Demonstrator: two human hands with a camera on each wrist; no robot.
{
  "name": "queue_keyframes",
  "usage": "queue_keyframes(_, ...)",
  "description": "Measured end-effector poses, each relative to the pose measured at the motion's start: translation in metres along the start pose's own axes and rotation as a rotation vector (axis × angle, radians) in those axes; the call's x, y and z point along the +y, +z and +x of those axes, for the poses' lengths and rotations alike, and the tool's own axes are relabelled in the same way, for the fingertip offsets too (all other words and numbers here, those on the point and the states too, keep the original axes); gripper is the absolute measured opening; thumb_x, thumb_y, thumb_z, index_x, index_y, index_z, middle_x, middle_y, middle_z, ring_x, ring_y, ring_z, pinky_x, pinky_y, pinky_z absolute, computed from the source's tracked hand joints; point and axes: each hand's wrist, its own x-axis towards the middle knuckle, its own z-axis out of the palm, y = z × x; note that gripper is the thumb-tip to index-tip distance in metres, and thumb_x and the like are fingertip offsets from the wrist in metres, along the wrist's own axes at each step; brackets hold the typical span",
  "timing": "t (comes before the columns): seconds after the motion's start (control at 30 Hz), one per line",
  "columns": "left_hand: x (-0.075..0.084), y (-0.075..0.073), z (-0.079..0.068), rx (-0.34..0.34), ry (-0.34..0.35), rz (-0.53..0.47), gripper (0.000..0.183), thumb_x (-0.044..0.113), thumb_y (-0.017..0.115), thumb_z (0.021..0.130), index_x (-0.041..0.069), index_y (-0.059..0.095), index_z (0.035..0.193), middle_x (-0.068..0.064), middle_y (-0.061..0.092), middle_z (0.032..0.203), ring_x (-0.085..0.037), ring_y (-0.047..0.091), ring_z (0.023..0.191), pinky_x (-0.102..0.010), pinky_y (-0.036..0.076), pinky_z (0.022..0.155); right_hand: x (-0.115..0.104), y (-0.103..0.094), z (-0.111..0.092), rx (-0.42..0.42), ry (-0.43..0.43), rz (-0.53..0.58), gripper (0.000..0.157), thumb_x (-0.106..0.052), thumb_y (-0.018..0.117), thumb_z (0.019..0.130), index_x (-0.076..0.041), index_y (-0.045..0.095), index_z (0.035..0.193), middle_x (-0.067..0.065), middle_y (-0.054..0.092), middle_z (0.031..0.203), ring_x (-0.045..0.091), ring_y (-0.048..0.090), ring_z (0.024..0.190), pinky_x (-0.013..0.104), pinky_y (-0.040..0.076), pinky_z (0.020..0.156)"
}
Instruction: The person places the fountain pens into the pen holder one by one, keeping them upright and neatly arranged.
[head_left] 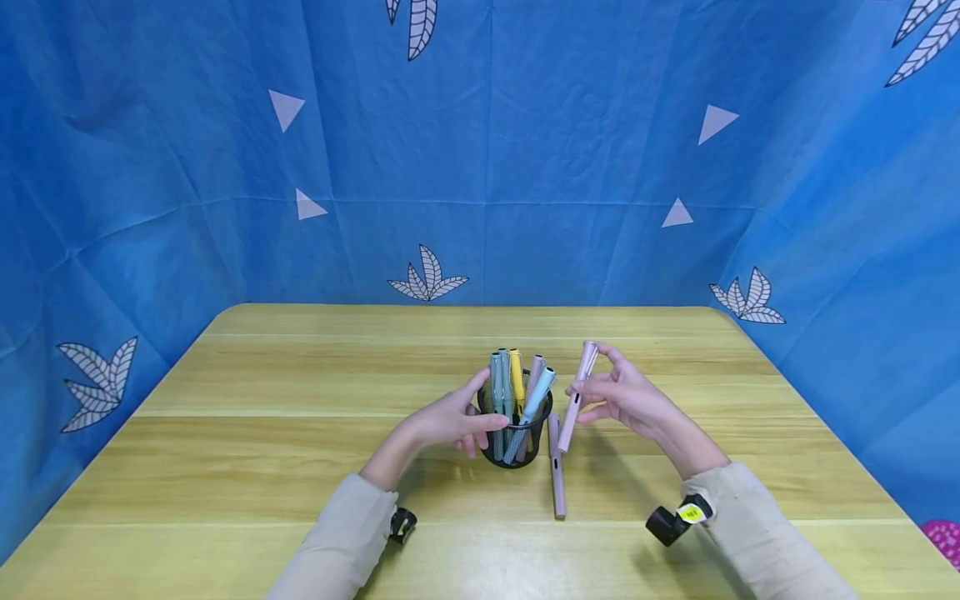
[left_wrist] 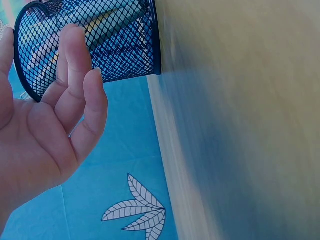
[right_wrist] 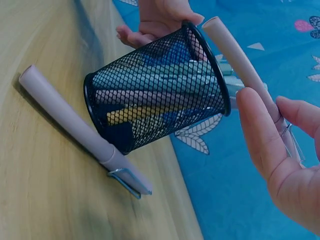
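A black mesh pen holder [head_left: 510, 460] stands on the table with several capped pens in it: blue-green ones, a yellow pen [head_left: 517, 379], a lilac one and a light blue pen [head_left: 537, 393]. My left hand [head_left: 450, 418] holds the holder from the left, thumb at its near rim and forefinger at the far side. In my right hand [head_left: 626, 398] a lilac pen [head_left: 577, 400] is pinched between thumb and fingers, tilted, in the air right of the holder. Another lilac pen [right_wrist: 67, 117] lies on the table beside the holder, its clip showing in the right wrist view.
The wooden table [head_left: 262, 467] has light, striped grain. A blue cloth [head_left: 555, 150] with white leaves and triangles hangs behind it and at both sides. Small black cameras sit at both wrists, such as the right wrist camera [head_left: 666, 525].
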Motion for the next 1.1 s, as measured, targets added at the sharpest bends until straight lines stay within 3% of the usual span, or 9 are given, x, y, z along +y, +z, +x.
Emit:
queue_keyframes(0.37,-0.001,0.0,0.0,0.001,0.008,0.011,0.086,0.036,0.057,0.086,0.023,-0.005,0.144,-0.016,0.061,0.074,-0.031,0.06,0.059,-0.038,0.048,0.056,-0.006,0.01,0.001,0.08,-0.092,-0.038,0.066,0.01,0.048,0.085,-0.009,0.01,0.136,0.012,0.053,0.087,0.021,0.06,0.072,0.039,0.052,0.067)
queue_keyframes(1.1,-0.001,0.0,0.001,-0.003,0.012,0.002,0.087,0.036,0.058,0.086,0.023,-0.006,0.144,-0.017,0.061,0.075,-0.028,0.059,0.057,-0.036,0.047,0.054,-0.013,0.025,0.005,0.196,-0.299,0.056,0.052,0.012,0.047,0.085,-0.015,0.028,0.125,0.005,0.058,0.078,0.017,0.063,0.071,0.037,0.052,0.063)
